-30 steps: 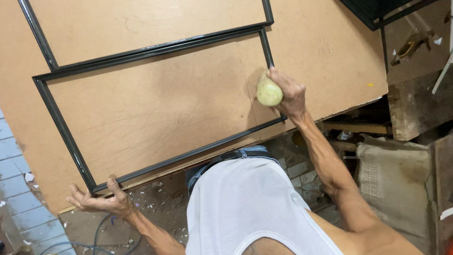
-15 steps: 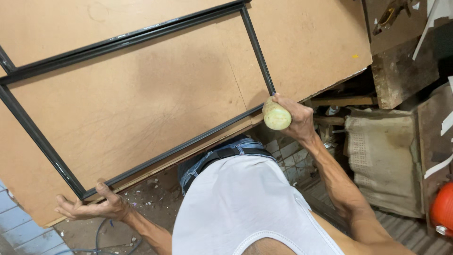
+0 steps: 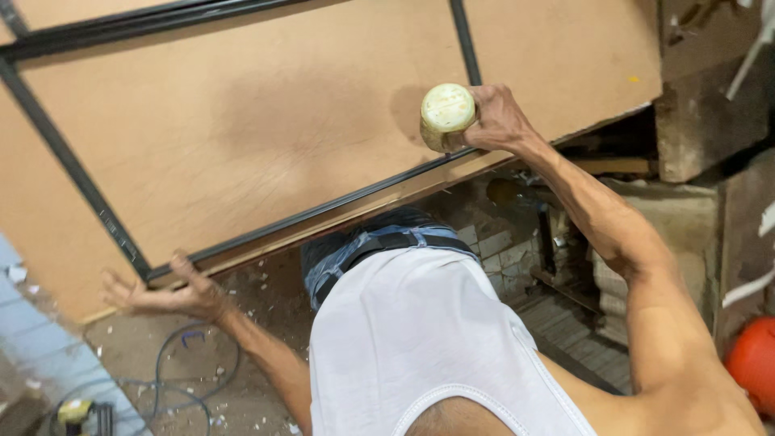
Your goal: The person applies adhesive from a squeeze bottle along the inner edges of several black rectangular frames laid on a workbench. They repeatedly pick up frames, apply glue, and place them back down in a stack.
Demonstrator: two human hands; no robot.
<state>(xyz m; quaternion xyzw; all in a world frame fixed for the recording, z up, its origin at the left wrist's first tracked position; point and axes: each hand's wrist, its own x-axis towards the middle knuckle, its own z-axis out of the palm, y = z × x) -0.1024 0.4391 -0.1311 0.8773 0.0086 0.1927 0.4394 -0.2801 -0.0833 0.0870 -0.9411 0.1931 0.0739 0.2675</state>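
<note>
The right hand point(image 3: 496, 121), upper centre-right of the frame, is closed tight around the handle of a pale rubber mallet point(image 3: 446, 115), whose round face points up toward the camera. The mallet head hangs just above the lower right corner of a black metal frame point(image 3: 266, 226) lying on a large brown board point(image 3: 266, 121). Half a second ago the mallet sat lower, past the board's edge; now it is raised back over the frame's corner. The left hand point(image 3: 165, 292), at lower left, is spread open, fingers splayed, with fingertips touching the frame's lower left corner at the board's edge, much as before. The view has shifted, so the frame's top rail now runs along the upper edge. A cable point(image 3: 190, 367) loops on the floor below.
</note>
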